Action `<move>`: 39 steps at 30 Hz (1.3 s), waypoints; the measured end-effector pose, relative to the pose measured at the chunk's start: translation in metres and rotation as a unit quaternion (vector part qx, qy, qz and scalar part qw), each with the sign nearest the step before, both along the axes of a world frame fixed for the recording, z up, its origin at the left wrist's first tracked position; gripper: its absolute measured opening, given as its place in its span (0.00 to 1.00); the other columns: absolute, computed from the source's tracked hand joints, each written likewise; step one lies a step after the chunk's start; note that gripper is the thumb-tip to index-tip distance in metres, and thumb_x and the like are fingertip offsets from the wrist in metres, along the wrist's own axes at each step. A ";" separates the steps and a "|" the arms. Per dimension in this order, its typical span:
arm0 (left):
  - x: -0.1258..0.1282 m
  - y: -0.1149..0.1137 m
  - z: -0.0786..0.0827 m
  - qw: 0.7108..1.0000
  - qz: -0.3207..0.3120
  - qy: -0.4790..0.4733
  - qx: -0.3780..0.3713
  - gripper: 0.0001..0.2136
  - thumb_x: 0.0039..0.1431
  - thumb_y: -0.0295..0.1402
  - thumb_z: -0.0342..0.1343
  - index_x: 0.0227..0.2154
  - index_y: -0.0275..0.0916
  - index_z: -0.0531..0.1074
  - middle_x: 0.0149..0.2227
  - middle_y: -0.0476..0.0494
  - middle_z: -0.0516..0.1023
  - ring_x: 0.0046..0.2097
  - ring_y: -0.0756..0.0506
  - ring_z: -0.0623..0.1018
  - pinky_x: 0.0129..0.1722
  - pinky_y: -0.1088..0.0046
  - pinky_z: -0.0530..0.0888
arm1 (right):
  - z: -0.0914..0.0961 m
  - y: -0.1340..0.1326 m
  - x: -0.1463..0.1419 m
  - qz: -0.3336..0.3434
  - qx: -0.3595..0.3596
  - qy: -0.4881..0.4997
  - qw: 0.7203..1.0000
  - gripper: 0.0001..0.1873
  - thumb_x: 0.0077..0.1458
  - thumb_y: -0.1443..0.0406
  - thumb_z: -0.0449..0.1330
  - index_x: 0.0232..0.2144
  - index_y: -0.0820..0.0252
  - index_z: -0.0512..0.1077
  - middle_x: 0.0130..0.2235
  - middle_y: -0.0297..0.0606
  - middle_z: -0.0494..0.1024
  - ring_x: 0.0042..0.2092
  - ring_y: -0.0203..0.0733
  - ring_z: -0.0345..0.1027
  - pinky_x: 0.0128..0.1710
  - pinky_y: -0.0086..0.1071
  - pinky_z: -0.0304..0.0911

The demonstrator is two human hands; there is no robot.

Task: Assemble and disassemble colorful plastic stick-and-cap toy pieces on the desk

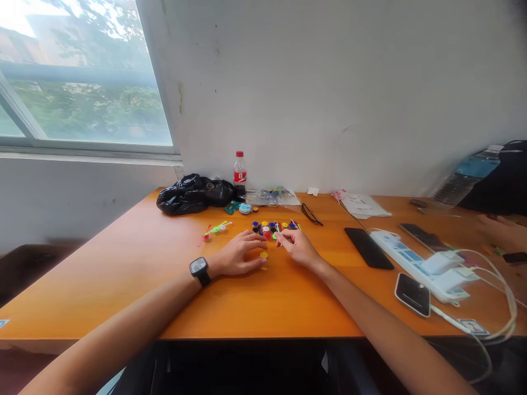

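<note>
My left hand (239, 253), with a black watch (199, 270) on its wrist, rests low over the table (230, 312). Its fingers are apart around a small round yellow piece (264, 255), which lies between thumb and fingers. My right hand (297, 247) is closed in a pinch at the near edge of a cluster of small round coloured pots (267, 230). Whatever the pinch holds is too small to make out. Thin sticks lie among the pots. Left of my hands lie green (220, 226) and red (206, 236) small pieces with thin stems.
Behind are a black plastic bag (187, 195), a cola bottle (239, 174), a clear packet (274, 196) and glasses (312, 214). At right lie a black phone (368, 248), a power strip (407, 262) with cables and a white-edged device (412, 294). Another person's hand (502, 230) shows far right.
</note>
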State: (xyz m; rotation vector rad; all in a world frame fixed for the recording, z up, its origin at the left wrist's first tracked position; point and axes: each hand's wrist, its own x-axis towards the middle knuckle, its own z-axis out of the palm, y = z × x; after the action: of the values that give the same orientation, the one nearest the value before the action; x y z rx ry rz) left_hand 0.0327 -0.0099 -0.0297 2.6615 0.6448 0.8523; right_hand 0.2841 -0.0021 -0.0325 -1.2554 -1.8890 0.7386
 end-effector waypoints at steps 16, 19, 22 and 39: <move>0.001 0.001 -0.001 1.000 -0.007 -0.006 0.010 0.16 0.69 0.43 0.59 0.54 0.43 0.77 0.56 0.36 0.79 0.56 0.37 0.76 0.59 0.56 0.73 | -0.001 0.000 0.000 0.001 0.008 -0.030 1.000 0.28 0.64 0.46 0.55 0.23 0.60 0.72 0.23 0.33 0.65 0.26 0.37 0.54 0.29 0.34 0.48; 0.001 0.002 -0.002 1.000 -0.008 -0.007 0.013 0.14 0.68 0.39 0.59 0.53 0.42 0.77 0.52 0.37 0.80 0.54 0.38 0.76 0.57 0.57 0.74 | -0.001 -0.001 0.000 0.002 0.005 -0.027 1.000 0.28 0.64 0.46 0.55 0.23 0.59 0.72 0.22 0.31 0.62 0.26 0.37 0.53 0.28 0.34 0.47; 0.002 0.003 -0.006 1.000 -0.017 -0.007 0.013 0.11 0.67 0.33 0.58 0.49 0.42 0.78 0.46 0.39 0.81 0.49 0.40 0.78 0.53 0.60 0.75 | -0.002 0.000 0.000 0.004 0.005 -0.023 1.000 0.28 0.64 0.45 0.55 0.23 0.60 0.72 0.22 0.31 0.62 0.26 0.37 0.53 0.28 0.34 0.47; 0.009 0.003 -0.015 0.999 0.006 0.014 0.035 0.09 0.71 0.39 0.56 0.43 0.42 0.78 0.41 0.43 0.82 0.43 0.44 0.80 0.44 0.67 0.75 | -0.002 0.001 -0.001 -0.014 0.019 -0.025 0.999 0.28 0.64 0.46 0.55 0.21 0.60 0.71 0.23 0.34 0.66 0.27 0.37 0.56 0.28 0.33 0.49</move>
State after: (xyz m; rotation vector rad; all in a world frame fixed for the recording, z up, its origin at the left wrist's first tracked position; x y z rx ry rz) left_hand 0.0419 -0.0071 -0.0446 2.7380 0.6504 0.8586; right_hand 0.2833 -0.0015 -0.0349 -1.2847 -1.9138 0.6582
